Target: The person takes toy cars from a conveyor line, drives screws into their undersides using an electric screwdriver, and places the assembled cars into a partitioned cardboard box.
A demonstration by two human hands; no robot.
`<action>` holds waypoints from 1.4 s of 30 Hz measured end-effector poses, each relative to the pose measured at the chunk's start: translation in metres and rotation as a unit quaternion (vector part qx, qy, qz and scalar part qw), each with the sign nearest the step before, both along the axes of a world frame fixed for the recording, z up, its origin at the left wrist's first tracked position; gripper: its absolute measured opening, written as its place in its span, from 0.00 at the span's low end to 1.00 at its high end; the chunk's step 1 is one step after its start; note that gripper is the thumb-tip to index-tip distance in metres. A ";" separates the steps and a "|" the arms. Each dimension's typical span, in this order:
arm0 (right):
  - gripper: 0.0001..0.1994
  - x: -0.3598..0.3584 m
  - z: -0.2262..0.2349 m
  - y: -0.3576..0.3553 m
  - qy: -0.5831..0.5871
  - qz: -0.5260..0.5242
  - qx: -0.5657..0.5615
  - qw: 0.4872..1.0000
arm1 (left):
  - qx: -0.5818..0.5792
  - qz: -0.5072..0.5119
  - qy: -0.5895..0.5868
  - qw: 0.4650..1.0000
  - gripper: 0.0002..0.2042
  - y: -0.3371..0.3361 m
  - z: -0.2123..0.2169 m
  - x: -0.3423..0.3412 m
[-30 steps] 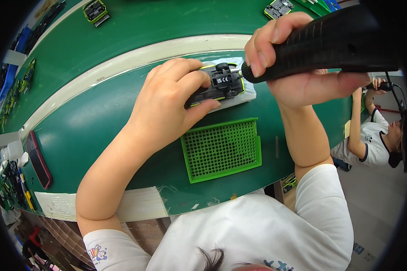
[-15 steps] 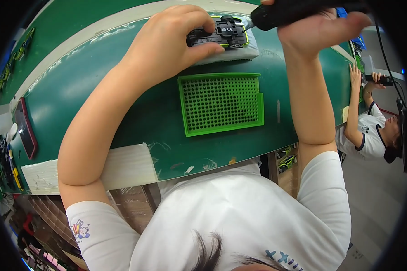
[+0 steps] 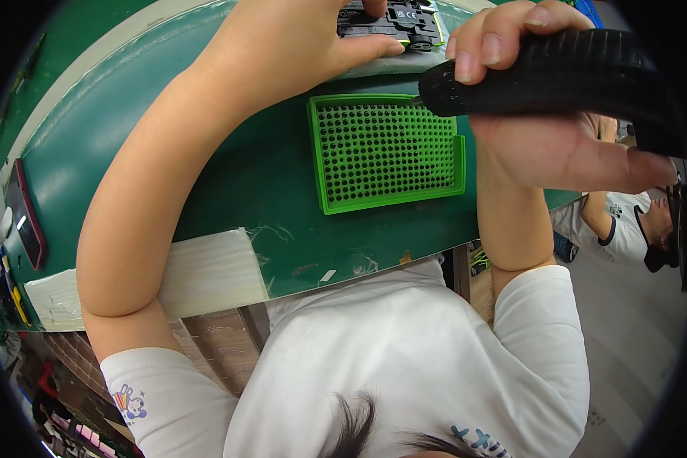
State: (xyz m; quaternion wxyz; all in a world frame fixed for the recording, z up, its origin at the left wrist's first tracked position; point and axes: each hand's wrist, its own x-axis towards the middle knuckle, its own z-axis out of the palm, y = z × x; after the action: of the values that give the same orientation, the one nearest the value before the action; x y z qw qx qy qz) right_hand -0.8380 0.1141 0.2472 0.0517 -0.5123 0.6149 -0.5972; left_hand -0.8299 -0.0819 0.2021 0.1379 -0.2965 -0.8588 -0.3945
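At the far edge of the view, a toy car [image 3: 401, 23] lies upside down on a pale pad [image 3: 433, 59], its black underside facing up. My left hand [image 3: 305, 38] grips the car from its left side, thumb along the near edge. A black electric screwdriver [image 3: 565, 72] is in my right hand [image 3: 534, 145], fingers wrapped over its body. The tool's tip points left, over the far right part of a green screw tray [image 3: 393, 204]. Dark spots fill many of the tray's holes, thinning toward the right. Whether the bit holds a screw is too small to tell.
A red-edged phone [image 3: 24, 217] lies on the green table [image 3: 206, 202] at the left, with several tools [image 3: 11, 286] near it. A pale foam sheet [image 3: 214, 271] covers part of the near edge. Another person [image 3: 626, 214] sits at the right.
My right hand has brought the screwdriver away from the car and nearer to me, over the tray. My left hand still holds the car. The whole view has shifted somewhat.
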 end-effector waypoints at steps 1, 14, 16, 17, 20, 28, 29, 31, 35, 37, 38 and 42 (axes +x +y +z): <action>0.55 0.003 0.001 0.001 -0.003 -0.019 0.002 1.000 | 0.000 -0.001 0.010 1.000 0.12 0.001 0.000 0.000; 0.51 0.024 -0.019 -0.015 -0.053 -0.232 0.003 0.971 | -0.008 0.000 0.021 1.000 0.12 -0.002 -0.005 0.001; 0.51 0.034 -0.018 -0.025 -0.054 -0.268 0.002 0.962 | 0.001 -0.008 0.024 1.000 0.12 -0.001 -0.004 0.000; 0.50 0.032 -0.017 -0.021 -0.054 -0.286 0.000 0.957 | 0.009 -0.014 0.023 1.000 0.12 0.000 -0.003 0.000; 0.50 0.040 -0.017 -0.029 -0.061 -0.333 -0.009 0.941 | -0.014 -0.001 0.032 0.999 0.12 0.000 -0.004 0.002; 0.52 0.042 -0.009 -0.026 -0.113 -0.368 -0.051 0.922 | -0.016 0.020 0.034 0.999 0.15 -0.003 0.007 0.008; 0.52 0.044 -0.005 -0.027 -0.113 -0.371 -0.033 0.921 | -0.016 0.027 0.009 0.999 0.15 -0.005 0.006 0.009; 0.52 0.029 -0.015 -0.032 -0.114 -0.376 -0.017 0.919 | -0.016 0.032 -0.016 0.999 0.15 -0.004 0.011 0.008; 0.52 -0.014 -0.046 -0.040 -0.076 0.238 -0.508 0.824 | 0.006 0.058 0.006 0.998 0.15 -0.003 0.033 0.014; 0.52 -0.015 -0.048 -0.041 -0.079 0.237 -0.507 0.825 | 0.015 0.075 0.009 0.997 0.16 -0.008 0.027 0.017; 0.52 -0.016 -0.051 -0.042 -0.074 0.246 -0.512 0.819 | 0.014 0.072 0.009 0.997 0.16 -0.011 0.017 0.018; 0.53 0.042 -0.017 -0.029 -0.166 -0.378 -0.093 0.906 | 0.003 0.131 0.042 0.991 0.24 -0.029 -0.024 0.021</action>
State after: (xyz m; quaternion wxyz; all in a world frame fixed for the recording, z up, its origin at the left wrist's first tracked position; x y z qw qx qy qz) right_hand -0.7963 0.0853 0.2297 -0.1247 -0.1368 0.6866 -0.7031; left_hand -0.8088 -0.1105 0.1785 0.2251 -0.1974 -0.8823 -0.3632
